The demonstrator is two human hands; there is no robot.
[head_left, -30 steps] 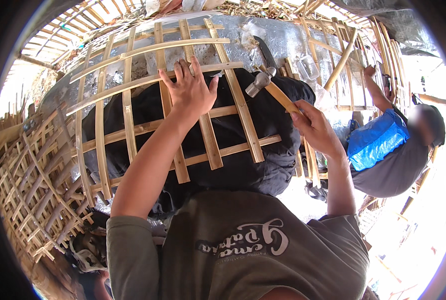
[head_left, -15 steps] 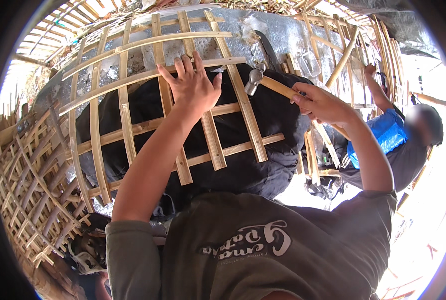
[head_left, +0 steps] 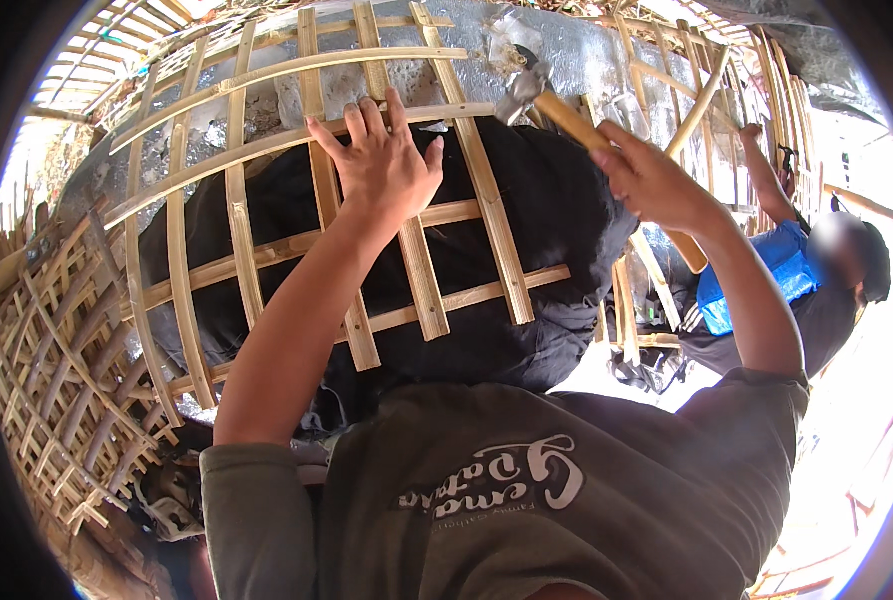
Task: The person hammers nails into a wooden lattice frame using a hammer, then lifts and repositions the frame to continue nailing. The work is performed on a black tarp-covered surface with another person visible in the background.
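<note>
A flat lattice of pale bamboo slats [head_left: 498,225], crossed at wide gaps, lies before me over a black cloth [head_left: 557,200]. My left hand [head_left: 379,160] rests on it with the fingers spread, across one upright slat and the upper crosswise slat. Gripped by its wooden handle, a hammer [head_left: 570,120] is in my right hand [head_left: 657,182]. The metal hammer head is raised just beyond the right end of that crosswise slat. Whether it touches the slat I cannot tell.
At the left stands a stack of similar bamboo lattices [head_left: 67,390]. Another person [head_left: 787,285] with a blue cloth or bag sits at the right, one arm stretched toward upright bamboo sticks [head_left: 695,95]. A grey sheet [head_left: 577,60] covers the surface behind the lattice.
The hammer has swung up and away to the right, its head tilting, and my right hand has shifted with it. My left hand stays on the slats, which sit slightly further left.
</note>
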